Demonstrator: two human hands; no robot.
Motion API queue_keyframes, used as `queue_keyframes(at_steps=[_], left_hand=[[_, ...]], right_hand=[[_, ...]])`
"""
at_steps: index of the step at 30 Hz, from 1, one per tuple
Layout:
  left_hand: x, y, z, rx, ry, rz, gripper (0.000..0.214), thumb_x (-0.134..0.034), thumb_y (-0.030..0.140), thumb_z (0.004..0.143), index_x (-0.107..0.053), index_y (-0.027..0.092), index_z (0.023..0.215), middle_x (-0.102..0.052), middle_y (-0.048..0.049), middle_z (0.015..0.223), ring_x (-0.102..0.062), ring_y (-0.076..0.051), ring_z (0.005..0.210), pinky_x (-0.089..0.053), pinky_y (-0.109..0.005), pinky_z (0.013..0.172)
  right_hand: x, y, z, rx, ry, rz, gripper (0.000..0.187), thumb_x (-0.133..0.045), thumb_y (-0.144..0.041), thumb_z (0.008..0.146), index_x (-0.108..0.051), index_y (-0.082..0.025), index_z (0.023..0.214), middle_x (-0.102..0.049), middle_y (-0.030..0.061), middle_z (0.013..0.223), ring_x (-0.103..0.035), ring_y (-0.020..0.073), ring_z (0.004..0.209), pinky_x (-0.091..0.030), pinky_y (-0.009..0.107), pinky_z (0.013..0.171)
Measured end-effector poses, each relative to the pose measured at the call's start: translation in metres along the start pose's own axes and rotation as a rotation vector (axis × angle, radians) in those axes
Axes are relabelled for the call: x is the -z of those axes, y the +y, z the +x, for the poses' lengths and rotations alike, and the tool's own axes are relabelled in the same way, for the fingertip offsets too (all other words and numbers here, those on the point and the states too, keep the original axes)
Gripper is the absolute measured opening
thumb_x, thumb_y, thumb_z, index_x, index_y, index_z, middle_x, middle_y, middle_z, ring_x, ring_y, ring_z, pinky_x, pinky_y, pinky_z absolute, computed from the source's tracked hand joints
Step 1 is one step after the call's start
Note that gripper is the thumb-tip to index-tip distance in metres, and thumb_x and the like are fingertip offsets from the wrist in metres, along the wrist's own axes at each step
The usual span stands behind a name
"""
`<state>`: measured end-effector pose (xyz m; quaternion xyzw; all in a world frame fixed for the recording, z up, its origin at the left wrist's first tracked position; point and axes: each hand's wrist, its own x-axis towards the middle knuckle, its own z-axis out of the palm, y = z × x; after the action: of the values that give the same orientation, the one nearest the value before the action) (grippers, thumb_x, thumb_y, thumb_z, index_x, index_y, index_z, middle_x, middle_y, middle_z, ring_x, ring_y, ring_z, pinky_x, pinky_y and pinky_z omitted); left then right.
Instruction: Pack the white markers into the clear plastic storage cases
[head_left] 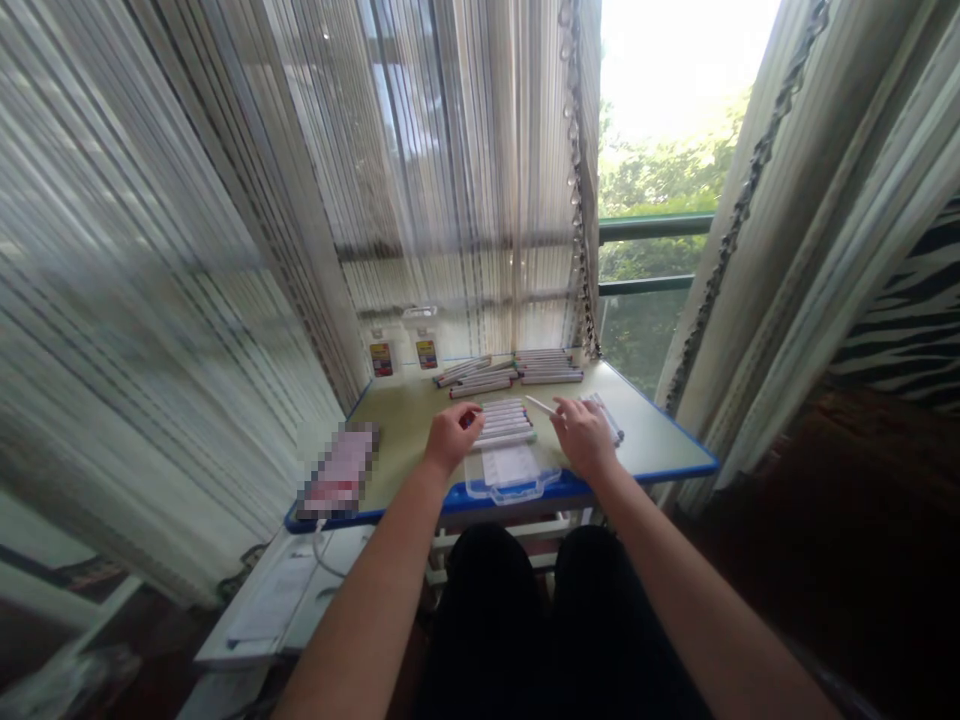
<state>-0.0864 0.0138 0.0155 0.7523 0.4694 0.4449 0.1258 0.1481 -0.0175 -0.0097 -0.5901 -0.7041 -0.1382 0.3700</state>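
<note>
A clear plastic case (513,478) lies on a small desk (660,445) and holds a row of markers (504,422). My left hand (451,437) rests at the case's left side with its fingers curled onto the markers there. My right hand (583,434) sits to the right of the case and pinches a single white marker (541,405) that points up and left. A few more markers (609,415) lie just beyond my right hand. At the desk's far edge lie two more groups of markers (475,375) (547,367).
Sheer curtains hang behind and to the left of the desk, and a heavy curtain (795,260) to the right. Two small bottles (381,355) stand at the far left corner. A blurred-out flat object (339,470) lies at the desk's left. My dark-clad legs are under the desk.
</note>
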Motion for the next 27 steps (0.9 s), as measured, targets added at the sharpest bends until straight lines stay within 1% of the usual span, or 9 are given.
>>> queue_keyframes(at_steps=[3, 5, 8, 11, 14, 18, 21, 24, 27], left_hand=[[0.001, 0.003, -0.002, -0.027, -0.083, -0.102, 0.04, -0.061, 0.045, 0.075, -0.069, 0.014, 0.098, -0.066, -0.0032, 0.071, -0.055, -0.013, 0.06, -0.045, -0.024, 0.059], [0.001, 0.006, -0.003, -0.082, -0.137, -0.073, 0.043, -0.063, 0.047, 0.073, -0.069, 0.015, 0.101, -0.068, -0.0039, 0.075, -0.055, -0.013, 0.061, -0.046, -0.025, 0.062], [0.0, 0.009, -0.004, -0.159, -0.201, 0.004, 0.043, -0.064, 0.045, 0.074, -0.068, 0.016, 0.105, -0.07, -0.005, 0.083, -0.054, -0.013, 0.061, -0.046, -0.026, 0.066], [-0.002, 0.009, -0.004, -0.177, -0.235, 0.012, 0.04, -0.061, 0.043, 0.078, -0.068, 0.016, 0.106, -0.071, -0.0061, 0.089, -0.054, -0.013, 0.061, -0.046, -0.027, 0.065], [-0.003, 0.008, -0.003, -0.153, -0.219, -0.034, 0.03, -0.059, 0.04, 0.08, -0.071, 0.016, 0.092, -0.071, -0.0057, 0.086, -0.057, -0.014, 0.067, -0.046, -0.026, 0.067], [-0.001, 0.007, -0.002, -0.046, -0.133, -0.102, 0.03, -0.06, 0.04, 0.077, -0.07, 0.014, 0.088, -0.069, -0.0043, 0.078, -0.055, -0.013, 0.064, -0.045, -0.024, 0.062], [0.001, 0.009, -0.002, -0.013, -0.195, -0.126, 0.027, -0.062, 0.037, 0.074, -0.069, 0.013, 0.082, -0.066, -0.0027, 0.072, -0.052, -0.011, 0.059, -0.042, -0.023, 0.056], [0.001, 0.013, -0.004, -0.077, -0.31, -0.076, 0.017, -0.063, 0.028, 0.072, -0.068, 0.013, 0.077, -0.064, -0.0013, 0.069, -0.051, -0.01, 0.059, -0.04, -0.022, 0.056], [0.0, 0.017, -0.005, -0.2, -0.346, 0.008, 0.016, -0.061, 0.027, 0.075, -0.071, 0.015, 0.08, -0.066, -0.0015, 0.07, -0.053, -0.012, 0.064, -0.042, -0.024, 0.063]], right_hand=[[0.002, -0.003, 0.0, 0.191, 0.024, 0.186, 0.024, -0.047, -0.022, 0.09, -0.06, -0.018, 0.11, -0.067, 0.0108, 0.099, -0.059, 0.0243, 0.094, -0.045, 0.037, 0.085], [0.002, -0.006, 0.0, 0.276, 0.004, 0.269, 0.023, -0.047, -0.021, 0.09, -0.059, -0.018, 0.109, -0.066, 0.0108, 0.1, -0.06, 0.0226, 0.093, -0.048, 0.035, 0.083], [0.001, -0.009, 0.0, 0.357, -0.025, 0.342, 0.022, -0.048, -0.018, 0.089, -0.058, -0.018, 0.109, -0.065, 0.0105, 0.101, -0.061, 0.0209, 0.094, -0.05, 0.034, 0.082], [-0.003, -0.011, 0.001, 0.401, -0.05, 0.371, 0.021, -0.049, -0.015, 0.088, -0.058, -0.019, 0.107, -0.066, 0.0097, 0.101, -0.062, 0.0203, 0.096, -0.05, 0.034, 0.084], [-0.006, -0.009, 0.002, 0.404, -0.062, 0.379, 0.019, -0.052, -0.015, 0.087, -0.059, -0.018, 0.104, -0.067, 0.0094, 0.099, -0.063, 0.0203, 0.094, -0.051, 0.033, 0.083], [-0.005, -0.004, 0.003, 0.244, 0.013, 0.373, 0.017, -0.061, -0.019, 0.082, -0.063, -0.018, 0.099, -0.068, 0.0097, 0.094, -0.064, 0.0221, 0.089, -0.052, 0.035, 0.08], [-0.004, -0.003, 0.003, 0.194, 0.039, 0.442, 0.011, -0.058, -0.02, 0.085, -0.066, -0.019, 0.092, -0.066, 0.0075, 0.087, -0.064, 0.0188, 0.08, -0.053, 0.031, 0.072], [-0.003, -0.004, 0.003, 0.267, 0.117, 0.493, 0.015, -0.054, -0.022, 0.087, -0.068, -0.02, 0.094, -0.063, 0.0083, 0.093, -0.063, 0.0175, 0.083, -0.053, 0.029, 0.072], [-0.004, -0.009, 0.003, 0.33, 0.184, 0.482, 0.018, -0.053, -0.022, 0.089, -0.068, -0.022, 0.097, -0.061, 0.0087, 0.101, -0.063, 0.0161, 0.083, -0.053, 0.029, 0.073]])
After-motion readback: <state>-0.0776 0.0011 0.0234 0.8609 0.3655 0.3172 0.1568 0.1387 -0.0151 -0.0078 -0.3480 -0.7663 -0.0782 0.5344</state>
